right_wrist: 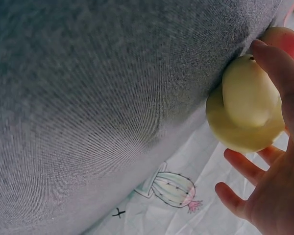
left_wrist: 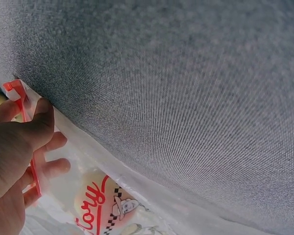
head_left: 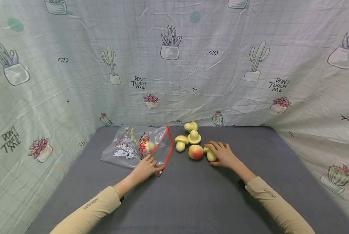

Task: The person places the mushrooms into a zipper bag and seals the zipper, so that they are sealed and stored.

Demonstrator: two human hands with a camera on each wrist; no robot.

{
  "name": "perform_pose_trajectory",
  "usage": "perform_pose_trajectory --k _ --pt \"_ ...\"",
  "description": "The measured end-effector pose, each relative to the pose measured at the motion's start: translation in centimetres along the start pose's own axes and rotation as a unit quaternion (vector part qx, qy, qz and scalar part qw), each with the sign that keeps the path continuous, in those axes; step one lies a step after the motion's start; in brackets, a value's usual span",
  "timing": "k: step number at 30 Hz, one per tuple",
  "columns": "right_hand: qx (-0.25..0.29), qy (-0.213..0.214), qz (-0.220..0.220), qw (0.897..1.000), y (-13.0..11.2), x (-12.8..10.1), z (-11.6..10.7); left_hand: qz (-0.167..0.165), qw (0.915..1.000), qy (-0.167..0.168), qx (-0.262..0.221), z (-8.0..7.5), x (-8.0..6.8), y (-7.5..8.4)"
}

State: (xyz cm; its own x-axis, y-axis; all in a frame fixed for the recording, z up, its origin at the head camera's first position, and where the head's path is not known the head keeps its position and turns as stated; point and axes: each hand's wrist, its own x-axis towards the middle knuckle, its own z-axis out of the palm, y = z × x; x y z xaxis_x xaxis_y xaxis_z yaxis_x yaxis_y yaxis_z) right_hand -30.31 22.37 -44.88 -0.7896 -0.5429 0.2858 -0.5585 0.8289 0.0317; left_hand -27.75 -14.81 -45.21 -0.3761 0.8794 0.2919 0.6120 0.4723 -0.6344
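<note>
My left hand (head_left: 151, 165) pinches the red zip rim (head_left: 169, 146) of a clear printed plastic bag (head_left: 127, 147) lying on the grey table. In the left wrist view my left hand (left_wrist: 43, 131) has its thumb on the red zip rim (left_wrist: 20, 96) and fingers behind the plastic. One pale yellow piece (head_left: 149, 146) lies inside the bag. My right hand (head_left: 214, 152) grips a yellow toy mushroom (head_left: 211, 156) beside a red-yellow peach (head_left: 195, 151). In the right wrist view my right hand (right_wrist: 242, 105) has thumb and fingers around the mushroom (right_wrist: 247, 125).
More yellow toy mushrooms stand behind the peach: one on the left (head_left: 180, 142), one in the middle (head_left: 194, 136), one at the back (head_left: 191, 126). A cactus-print cloth (head_left: 174, 65) walls the grey table (head_left: 192, 201) on three sides.
</note>
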Motion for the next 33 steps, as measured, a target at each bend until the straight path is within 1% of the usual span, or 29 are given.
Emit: perform_pose_trajectory --k 8,10,12,17,21,25,30,33 --pt "0.016 -0.022 0.001 1.0 0.03 0.39 -0.08 0.003 0.9999 0.012 0.007 -0.35 -0.01 -0.01" --pt "0.016 -0.03 0.002 0.999 0.04 0.53 -0.15 0.003 0.9999 0.01 0.006 -0.42 0.0 -0.02" --pt "0.015 -0.036 0.003 0.999 0.04 0.67 -0.22 0.002 1.0 -0.002 0.002 -0.37 0.01 -0.04" --pt "0.017 -0.046 0.011 0.999 0.1 0.92 -0.23 0.001 0.9995 -0.032 -0.004 0.36 -0.08 0.01" --pt "0.014 -0.045 0.018 0.999 0.23 0.96 -0.15 0.0 0.9993 -0.037 -0.002 0.45 -0.14 0.08" --pt "0.009 -0.035 0.017 0.999 0.36 0.82 -0.12 0.0 0.9994 -0.034 -0.002 0.45 -0.11 0.06" --pt "0.017 -0.024 0.014 0.999 0.4 0.51 -0.14 0.0 1.0 -0.008 -0.003 0.06 -0.06 0.1" --pt "0.022 -0.021 0.014 0.999 0.37 0.22 -0.23 0.001 1.0 0.006 -0.001 0.14 -0.07 0.11"
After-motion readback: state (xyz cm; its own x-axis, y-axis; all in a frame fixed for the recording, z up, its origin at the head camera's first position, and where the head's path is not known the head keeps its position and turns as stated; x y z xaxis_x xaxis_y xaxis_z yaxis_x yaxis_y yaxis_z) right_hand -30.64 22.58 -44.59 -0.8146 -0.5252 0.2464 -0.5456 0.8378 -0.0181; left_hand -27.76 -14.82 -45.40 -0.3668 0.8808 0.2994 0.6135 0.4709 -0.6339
